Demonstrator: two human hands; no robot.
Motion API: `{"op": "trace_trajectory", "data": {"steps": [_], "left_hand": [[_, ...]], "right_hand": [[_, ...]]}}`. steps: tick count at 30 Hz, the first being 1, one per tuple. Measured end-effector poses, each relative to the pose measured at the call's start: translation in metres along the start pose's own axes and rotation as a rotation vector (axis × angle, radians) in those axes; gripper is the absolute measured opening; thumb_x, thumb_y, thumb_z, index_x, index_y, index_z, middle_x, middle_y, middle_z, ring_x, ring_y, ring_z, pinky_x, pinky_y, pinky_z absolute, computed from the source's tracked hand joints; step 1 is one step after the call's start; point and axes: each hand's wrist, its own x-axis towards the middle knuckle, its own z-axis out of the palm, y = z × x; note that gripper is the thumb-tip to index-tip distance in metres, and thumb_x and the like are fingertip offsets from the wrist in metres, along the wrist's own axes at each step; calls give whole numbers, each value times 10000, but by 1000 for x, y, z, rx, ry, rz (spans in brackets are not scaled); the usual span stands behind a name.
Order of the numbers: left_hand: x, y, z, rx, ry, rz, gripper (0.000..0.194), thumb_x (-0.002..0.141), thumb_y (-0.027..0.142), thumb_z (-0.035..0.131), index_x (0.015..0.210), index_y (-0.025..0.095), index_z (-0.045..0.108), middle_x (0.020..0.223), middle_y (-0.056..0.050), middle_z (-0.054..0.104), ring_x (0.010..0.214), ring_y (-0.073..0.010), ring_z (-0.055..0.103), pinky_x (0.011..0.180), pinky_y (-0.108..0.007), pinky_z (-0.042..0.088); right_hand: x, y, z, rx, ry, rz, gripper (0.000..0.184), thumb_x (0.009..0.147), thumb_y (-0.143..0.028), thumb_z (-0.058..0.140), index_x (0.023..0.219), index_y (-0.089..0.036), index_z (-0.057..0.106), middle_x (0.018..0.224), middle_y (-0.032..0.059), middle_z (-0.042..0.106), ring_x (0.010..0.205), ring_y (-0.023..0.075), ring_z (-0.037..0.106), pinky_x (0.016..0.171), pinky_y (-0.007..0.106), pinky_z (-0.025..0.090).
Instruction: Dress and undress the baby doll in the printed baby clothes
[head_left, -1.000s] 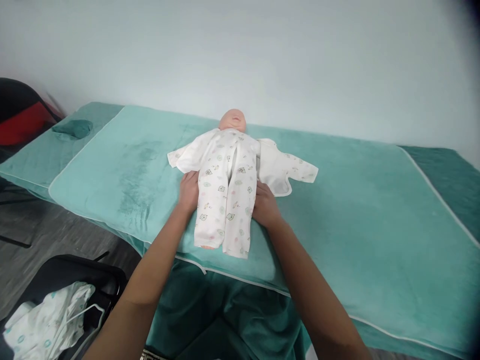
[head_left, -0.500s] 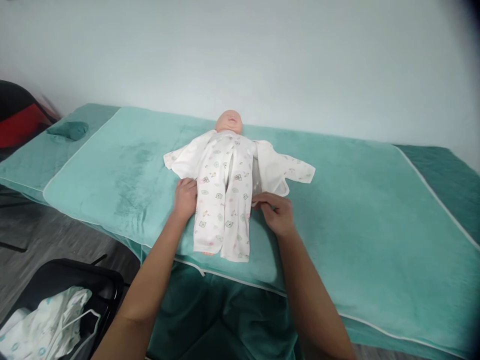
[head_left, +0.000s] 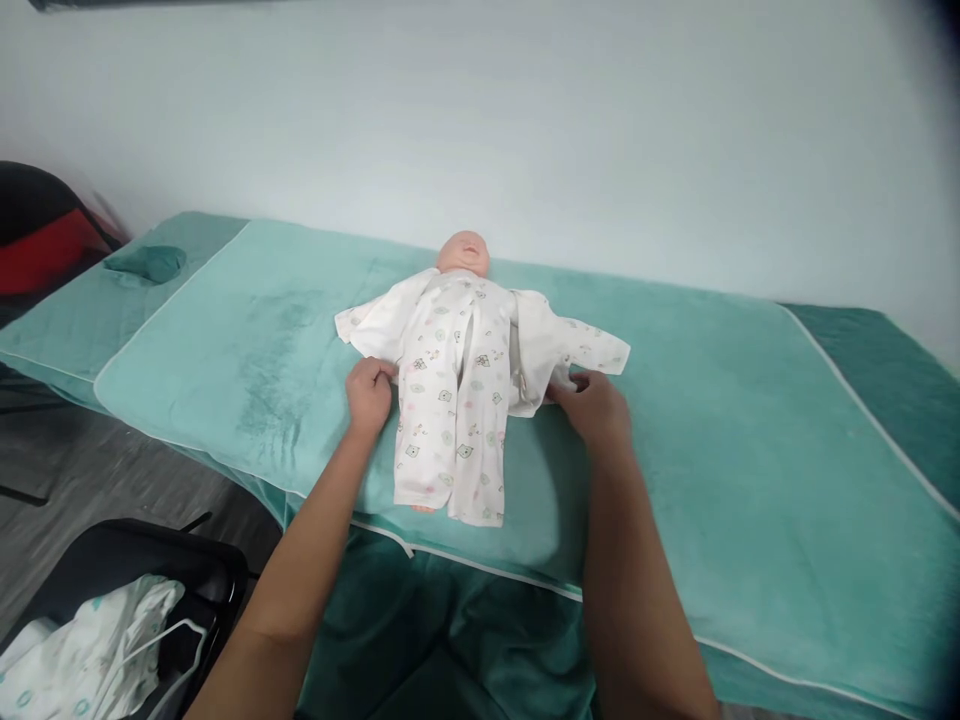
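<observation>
A baby doll lies on its back, head toward the wall. Printed baby trousers lie flat over its front, both legs pointing at me. A white baby shirt is spread around it, with sleeves out to both sides. My left hand is closed at the garment's left edge, its fingertips partly hidden by the cloth. On the other side, my right hand pinches the lower right edge of the shirt and holds it out from the trousers.
The doll lies on a green padded bed against a white wall. At the lower left, a black chair holds a bundle of white printed cloth. Another black and red chair stands at the far left.
My right hand has moved right and slightly up, drawing the shirt's edge outward from beside the trousers. My left hand stays at the left edge. The view has shifted slightly.
</observation>
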Motion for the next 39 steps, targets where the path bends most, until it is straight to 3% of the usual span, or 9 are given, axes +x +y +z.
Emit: {"op": "trace_trajectory", "data": {"steps": [3,9,12,16,18,20,24,29,39], "left_hand": [[0,-2,1,-15,5,-27,269,732,62,418,675,207,637,719,-16,672,755,-182,631,751,-313,500],[0,-5,4,-5,-13,-40,277,733,48,418,689,209,639,736,-12,682,755,-179,631,750,-306,497],[1,-5,4,-5,-20,-57,287,734,37,419,690,214,641,739,-7,684,759,-179,633,753,-301,496],[1,-4,4,-6,-19,-56,296,732,26,426,692,217,649,744,-6,689,771,-185,635,765,-307,494],[1,-5,4,-12,-21,-53,298,734,22,428,689,217,649,739,-6,687,771,-186,635,766,-309,492],[1,-5,5,-20,-21,-51,296,734,21,429,679,218,643,729,-6,682,766,-186,633,763,-310,488],[2,-6,5,-38,-13,-29,284,733,29,429,668,217,631,722,-7,676,765,-187,630,760,-310,481],[1,-6,5,-44,-4,-29,276,738,37,429,670,215,629,727,-9,677,775,-187,634,771,-311,485],[2,-6,5,9,94,41,265,777,27,445,762,223,623,807,-40,663,877,-220,624,828,-347,506]], "right_hand": [[10,-7,-7,182,-97,-44,273,676,-433,716,808,-196,687,753,42,663,731,230,579,715,369,455],[9,-75,-24,997,-270,-257,207,760,-405,654,865,-254,560,890,27,680,822,243,646,724,377,536],[3,-119,-32,911,-391,-505,179,778,-326,691,849,-263,539,1091,19,717,1025,276,678,880,435,556],[-16,-144,-33,450,-561,-799,138,818,-233,656,827,-254,520,1437,35,633,1367,336,553,1077,536,479],[-30,-137,-27,310,-451,-885,101,847,-190,605,895,-261,550,1504,49,580,1424,329,504,1107,540,462],[-44,-121,-17,243,-207,-913,205,864,-167,584,1042,-268,591,1517,86,550,1441,326,474,1132,542,445],[-67,-85,3,171,179,-733,242,924,-249,605,1166,-235,598,1233,148,642,1185,339,601,974,525,527],[-82,-61,16,218,179,-724,96,1002,-266,522,1001,-232,612,942,70,634,837,232,612,755,389,523],[-92,-40,10,328,84,-673,148,991,-315,572,877,-236,624,871,30,645,811,205,605,751,358,470]]}}
